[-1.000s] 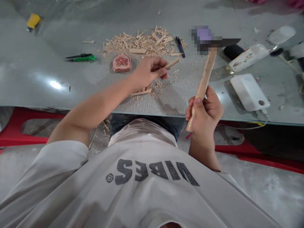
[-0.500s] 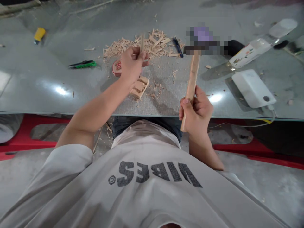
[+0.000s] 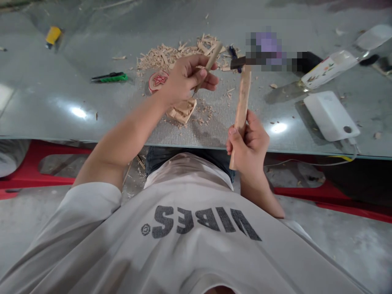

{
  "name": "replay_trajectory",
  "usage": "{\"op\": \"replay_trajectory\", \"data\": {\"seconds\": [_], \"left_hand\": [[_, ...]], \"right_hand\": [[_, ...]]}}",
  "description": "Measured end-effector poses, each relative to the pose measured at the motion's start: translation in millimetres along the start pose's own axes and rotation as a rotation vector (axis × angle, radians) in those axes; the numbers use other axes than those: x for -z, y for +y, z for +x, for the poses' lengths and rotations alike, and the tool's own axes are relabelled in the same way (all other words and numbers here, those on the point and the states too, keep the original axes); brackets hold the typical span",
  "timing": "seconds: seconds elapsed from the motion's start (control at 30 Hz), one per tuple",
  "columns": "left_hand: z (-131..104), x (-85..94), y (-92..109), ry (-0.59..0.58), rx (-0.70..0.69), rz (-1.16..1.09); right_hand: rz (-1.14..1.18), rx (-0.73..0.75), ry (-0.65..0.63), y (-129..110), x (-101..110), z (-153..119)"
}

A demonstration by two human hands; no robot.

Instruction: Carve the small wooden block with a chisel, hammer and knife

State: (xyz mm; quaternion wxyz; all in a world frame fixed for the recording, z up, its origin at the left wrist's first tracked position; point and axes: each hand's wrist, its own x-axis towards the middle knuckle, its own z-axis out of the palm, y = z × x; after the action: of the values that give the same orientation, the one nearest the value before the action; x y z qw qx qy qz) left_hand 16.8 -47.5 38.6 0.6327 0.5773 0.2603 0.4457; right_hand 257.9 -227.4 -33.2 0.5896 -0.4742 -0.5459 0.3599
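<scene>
My left hand (image 3: 187,77) pinches a slim wooden-handled chisel (image 3: 213,56), its thin tip slanting down toward a carved wooden block (image 3: 185,113) on the table. I cannot tell whether the tip touches the wood. The block has a hollow cut in it, and my left wrist covers part of it. Beside that wrist shows a rounded wooden piece (image 3: 157,81) with a red line drawing. In my right hand (image 3: 249,143) is a hammer (image 3: 243,96), gripped low on its wooden handle, with its dark head raised and partly blurred out.
Wood shavings (image 3: 165,57) lie heaped behind my left hand. On the left are a green-and-black cutter (image 3: 110,77) and a yellow object (image 3: 53,36). A white box (image 3: 331,115) with a cable and a clear bottle (image 3: 329,67) lie on the right. The table's edge (image 3: 190,147) runs before me.
My left hand has moved to the right and tilted the chisel, so its tip now points down at the block. The hammer has swung slightly left toward it.
</scene>
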Motion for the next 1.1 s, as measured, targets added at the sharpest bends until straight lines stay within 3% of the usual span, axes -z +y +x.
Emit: {"op": "replay_trajectory", "data": {"seconds": [0.13, 0.2, 0.37, 0.63, 0.77, 0.9, 0.97, 1.03, 1.1], "left_hand": [[-7.7, 0.7, -4.1, -0.174, -0.019, 0.003], [-12.4, -0.9, -1.7, -0.198, 0.022, 0.032], [-17.4, -6.4, 5.8, -0.058, 0.132, 0.166], [-17.2, -3.7, 2.2, -0.071, 0.042, 0.162], [-14.7, -5.4, -0.4, -0.036, 0.083, 0.180], [-10.9, -5.2, -4.8, 0.016, 0.096, 0.300], [-8.8, -4.3, -7.0, -0.002, 0.059, 0.304], [-7.0, -3.8, -8.1, -0.009, 0.024, 0.271], [-5.6, -4.1, -8.1, 0.026, 0.036, 0.264]], "right_hand": [[0.039, -0.031, 0.041, -4.1, 2.5, 0.6], [0.039, -0.037, 0.064, -5.9, 4.6, 1.5], [0.068, -0.015, 0.035, -10.5, 12.6, -4.0], [0.042, 0.042, 0.111, -16.0, 26.1, -12.8], [0.007, 0.037, 0.118, -18.3, 27.7, -14.2], [-0.105, 0.077, 0.221, -15.0, 24.6, -21.6], [-0.091, 0.124, 0.186, -14.8, 25.0, -24.3], [-0.059, 0.094, 0.075, -18.9, 26.9, -25.4], [-0.032, 0.058, 0.052, -26.2, 28.8, -25.1]]}}
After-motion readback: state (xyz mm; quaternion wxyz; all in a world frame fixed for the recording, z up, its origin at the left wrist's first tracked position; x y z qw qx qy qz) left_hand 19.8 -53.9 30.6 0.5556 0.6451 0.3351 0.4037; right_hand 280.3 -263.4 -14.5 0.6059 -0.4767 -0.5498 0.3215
